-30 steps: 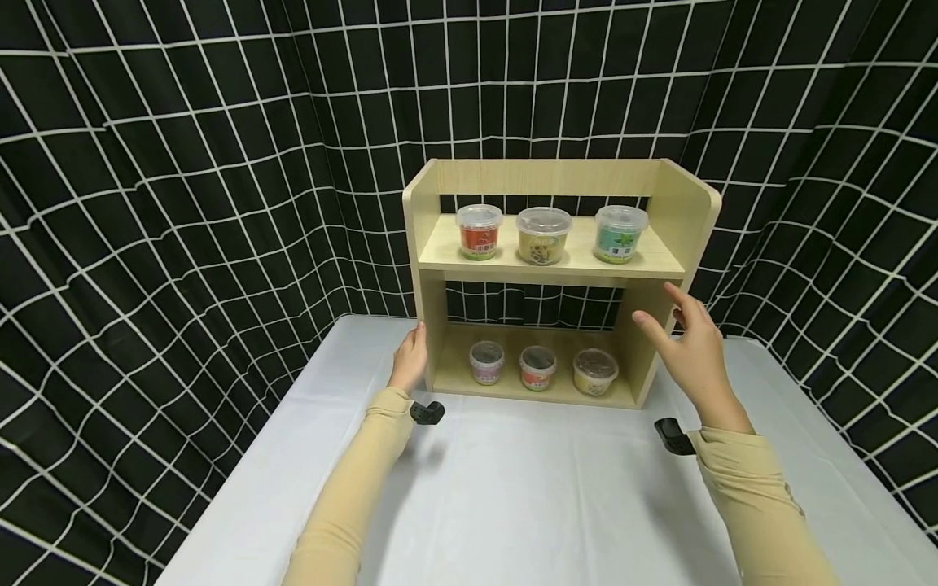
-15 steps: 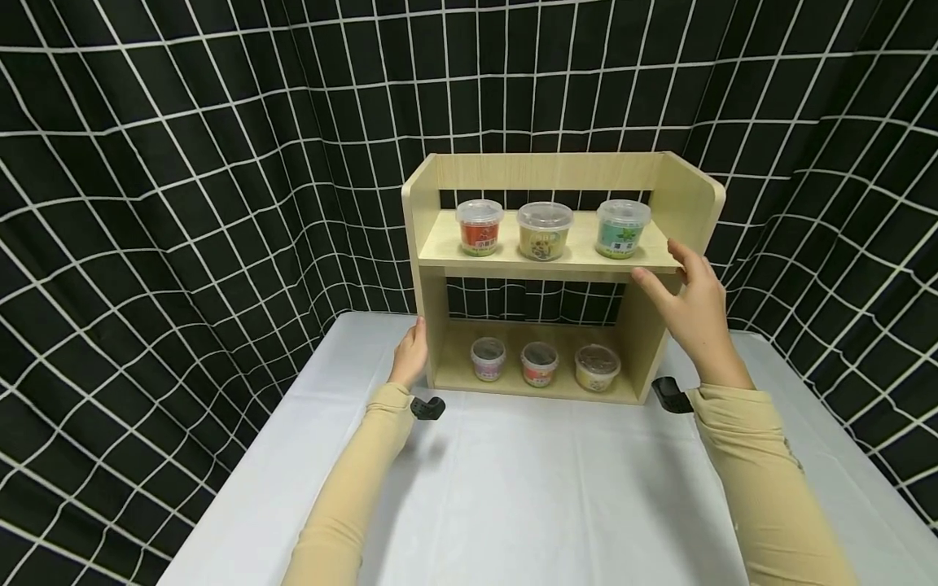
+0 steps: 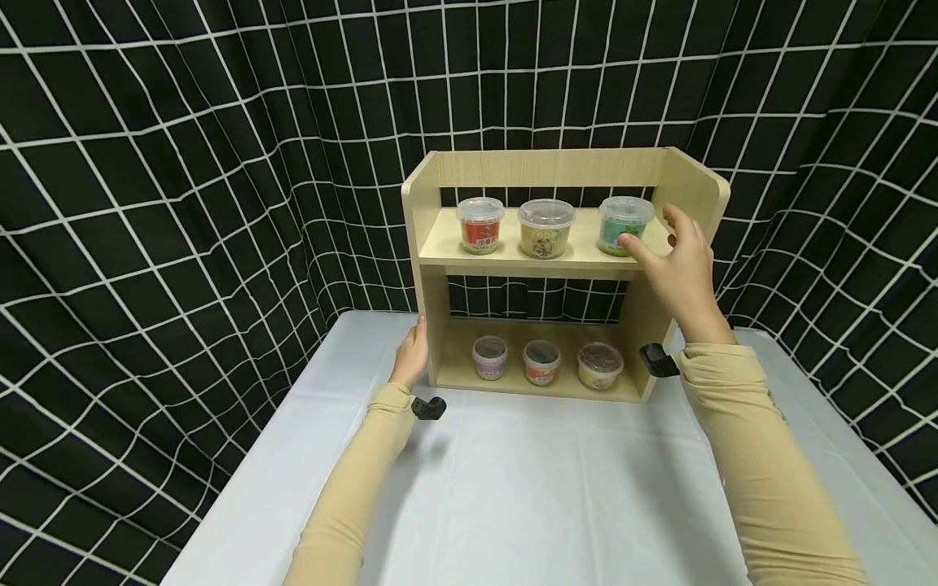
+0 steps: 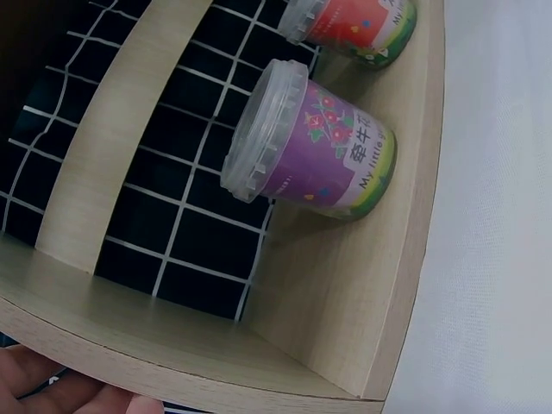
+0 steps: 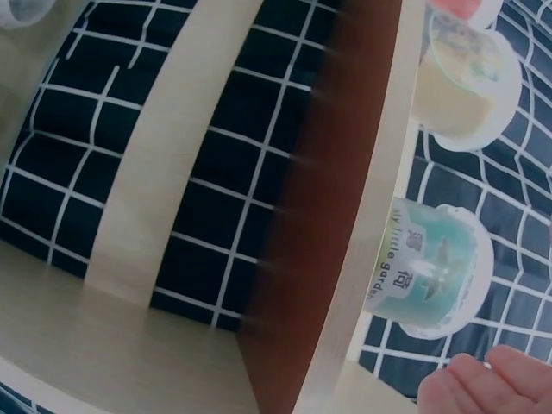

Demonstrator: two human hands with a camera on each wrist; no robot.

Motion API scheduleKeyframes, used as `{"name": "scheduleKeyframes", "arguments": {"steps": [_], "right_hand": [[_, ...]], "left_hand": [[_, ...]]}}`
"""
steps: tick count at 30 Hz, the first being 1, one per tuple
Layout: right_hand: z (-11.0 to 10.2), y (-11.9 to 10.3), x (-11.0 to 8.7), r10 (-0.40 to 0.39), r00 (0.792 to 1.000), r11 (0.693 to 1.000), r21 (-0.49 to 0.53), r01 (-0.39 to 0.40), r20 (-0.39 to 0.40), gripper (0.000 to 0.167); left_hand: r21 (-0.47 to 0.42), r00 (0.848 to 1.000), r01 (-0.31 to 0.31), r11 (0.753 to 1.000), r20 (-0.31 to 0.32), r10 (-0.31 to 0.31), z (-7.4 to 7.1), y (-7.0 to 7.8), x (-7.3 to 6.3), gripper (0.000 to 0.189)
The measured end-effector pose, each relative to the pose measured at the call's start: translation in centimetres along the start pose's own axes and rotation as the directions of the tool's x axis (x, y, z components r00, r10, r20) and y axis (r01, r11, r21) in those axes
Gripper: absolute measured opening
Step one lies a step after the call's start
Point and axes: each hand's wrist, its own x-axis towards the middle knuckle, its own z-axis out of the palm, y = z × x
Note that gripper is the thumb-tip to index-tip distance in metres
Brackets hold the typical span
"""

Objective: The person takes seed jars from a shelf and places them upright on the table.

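Note:
My left hand (image 3: 410, 356) rests at the outer left side of a two-tier wooden shelf (image 3: 542, 273); in the left wrist view its fingers (image 4: 82, 398) lie just beyond the side panel. Up on the upper tier, my right hand (image 3: 683, 273) is spread beside a lidded teal cup (image 3: 622, 226). Its thumb overlaps the cup's front in the head view, and the other fingers stand to the right. A gap shows between fingers (image 5: 483, 388) and the cup (image 5: 431, 267) in the right wrist view; thumb contact I cannot tell.
Left of the teal cup stand a yellow cup (image 3: 545, 230) and a red cup (image 3: 480, 226). Below are a purple cup (image 3: 490, 358), a small red cup (image 3: 541, 363) and a yellow lidded tub (image 3: 599, 366). White cloth (image 3: 513, 480) covers the table; black gridded curtains (image 3: 220, 203) surround it.
My right hand has risen from beside the lower tier and moved left to the teal cup. My left hand has stayed at the shelf's side. The cups stand where they were.

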Motion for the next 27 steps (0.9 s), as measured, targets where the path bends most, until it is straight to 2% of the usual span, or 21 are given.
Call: {"name": "scheduleKeyframes", "arguments": {"steps": [7, 14, 22, 27], "right_hand": [[-0.1, 0.3, 1.2, 0.005, 0.999, 0.999, -0.048, -0.003, 0.042, 0.077], [0.2, 0.4, 2.2, 0.042, 0.995, 0.996, -0.084, -0.034, 0.087, 0.081], [0.7, 0.9, 3.0, 0.114, 0.987, 0.993, -0.029, -0.112, 0.112, 0.083], [1.5, 1.5, 3.4, 0.137, 0.986, 0.99, 0.014, -0.139, 0.094, 0.084]], "left_hand": [[0.01, 1.0, -0.001, 1.0, 0.005, 0.001, 0.0, 0.0, 0.2, 0.071], [0.002, 1.0, 0.009, 1.0, 0.019, -0.009, -0.2, 0.0, 0.1, 0.075], [-0.003, 1.0, 0.014, 1.0, 0.009, -0.014, 0.1, -0.3, 0.2, 0.074], [-0.003, 1.0, 0.012, 1.0, -0.003, -0.012, 0.1, -0.4, 0.3, 0.075]]}}
